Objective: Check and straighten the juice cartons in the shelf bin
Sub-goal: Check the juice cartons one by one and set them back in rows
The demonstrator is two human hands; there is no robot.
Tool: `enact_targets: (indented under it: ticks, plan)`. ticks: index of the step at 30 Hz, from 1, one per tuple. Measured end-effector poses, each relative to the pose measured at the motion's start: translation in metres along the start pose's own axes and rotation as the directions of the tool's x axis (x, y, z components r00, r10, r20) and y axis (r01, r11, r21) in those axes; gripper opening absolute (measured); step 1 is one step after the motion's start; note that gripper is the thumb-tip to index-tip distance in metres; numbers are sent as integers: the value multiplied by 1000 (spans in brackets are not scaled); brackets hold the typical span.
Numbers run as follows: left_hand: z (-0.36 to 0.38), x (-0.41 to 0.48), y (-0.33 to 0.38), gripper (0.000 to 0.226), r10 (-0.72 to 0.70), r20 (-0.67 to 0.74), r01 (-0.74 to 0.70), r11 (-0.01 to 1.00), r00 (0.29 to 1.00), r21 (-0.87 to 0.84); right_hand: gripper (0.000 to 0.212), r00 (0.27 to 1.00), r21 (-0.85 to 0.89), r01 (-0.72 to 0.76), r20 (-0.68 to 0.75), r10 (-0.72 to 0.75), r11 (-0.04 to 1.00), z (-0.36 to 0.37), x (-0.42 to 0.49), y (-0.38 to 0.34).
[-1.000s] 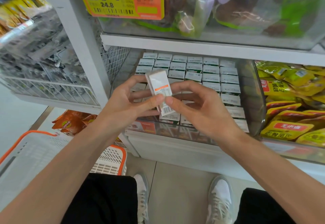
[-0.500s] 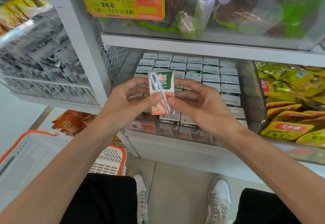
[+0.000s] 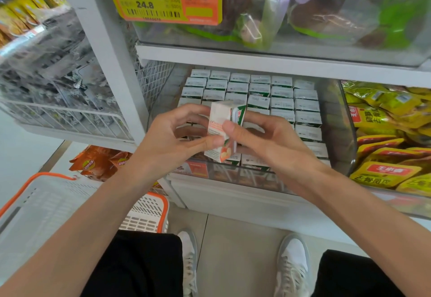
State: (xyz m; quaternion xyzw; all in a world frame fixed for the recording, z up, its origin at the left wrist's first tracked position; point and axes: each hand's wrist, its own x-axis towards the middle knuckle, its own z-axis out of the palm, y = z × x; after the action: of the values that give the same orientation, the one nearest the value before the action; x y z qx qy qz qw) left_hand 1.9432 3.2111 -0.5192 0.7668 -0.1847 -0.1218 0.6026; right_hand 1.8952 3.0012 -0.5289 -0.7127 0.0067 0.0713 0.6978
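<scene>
You're in the checking half of this, not the straightening half. One small white-and-green juice carton with an apple picture [image 3: 218, 116] is out of the clear plastic shelf bin [image 3: 337, 115] and held up in front of it, tilted, with a narrow white side towards you. Your left hand [image 3: 163, 143] pinches it from the left, thumb low on the box and fingers [image 3: 197, 109] curled round near the top. Your right hand [image 3: 268, 143] clamps it from the right, thumb across the white face. So both sets of fingers are closed on that one carton.

The rows of white-topped cartons [image 3: 282, 104] in the far and right parts of the bin look pretty tidy to me: tops up, lined up side by side. The near-left part is hidden behind your hands, so I can't tell if there's a gap or anything crooked there.

What's left, I reckon: finish looking this one over, set it back upright in line, then go through the near rows.
</scene>
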Motion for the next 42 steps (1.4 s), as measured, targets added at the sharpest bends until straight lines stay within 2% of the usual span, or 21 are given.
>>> enact_targets:
  ticks: [3, 6, 10, 14, 18, 22, 24, 26, 30, 33, 35, 39, 42]
  plan:
    - [0, 0, -2, 48, -9, 24, 9, 1000, 1000, -17, 36, 997, 55, -14, -81, 19, 998, 0, 2, 0]
    - [-2, 1, -3, 49, -3, 23, 3, 1000, 1000, -15, 42, 988, 89, -45, -142, 58, 995, -1, 4, 0]
    - [2, 2, -3, 55, -14, 26, 15, 999, 1000, -47, 27, 992, 138, -55, -102, 69, 989, 0, 2, -2]
    - [6, 1, 0, 50, 2, 57, 0, 999, 998, -34, 28, 999, 174, -47, -11, 49, 984, 2, 0, -1]
    - [5, 0, -2, 49, 48, 20, -46, 997, 999, -60, 30, 1000, 98, -4, -5, 4, 995, 4, 0, 2]
    - [6, 1, -3, 53, 118, -69, -115, 993, 991, 41, 40, 999, -94, 31, -22, -33, 995, 8, 0, -1]
    - [6, 1, -4, 57, 128, -79, -119, 987, 989, 112, 39, 997, -127, 38, -59, -45, 991, 9, 1, 0]
    - [5, 2, -5, 62, 106, -86, -94, 987, 991, 129, 35, 992, -84, 27, -122, -37, 996, 7, 3, 1]
    - [2, 1, -8, 56, 47, -57, -49, 998, 997, -39, 19, 983, 46, 29, -180, -20, 999, 0, 8, -1]
    - [1, 2, -7, 53, 68, -52, -67, 997, 996, 24, 22, 990, 51, 44, -135, -37, 998, -3, 8, 1]
    - [0, 2, -7, 52, 86, -58, -85, 996, 995, 27, 24, 990, 25, 90, -109, -87, 996, -5, 8, 2]
    - [-2, 3, -10, 46, 168, -81, -160, 983, 982, 95, 43, 951, -167, 287, -72, -302, 943, -11, 6, 3]
    - [-5, 4, -13, 43, 213, -77, -202, 971, 974, 131, 47, 921, -202, 368, -59, -386, 908, -11, 5, 5]
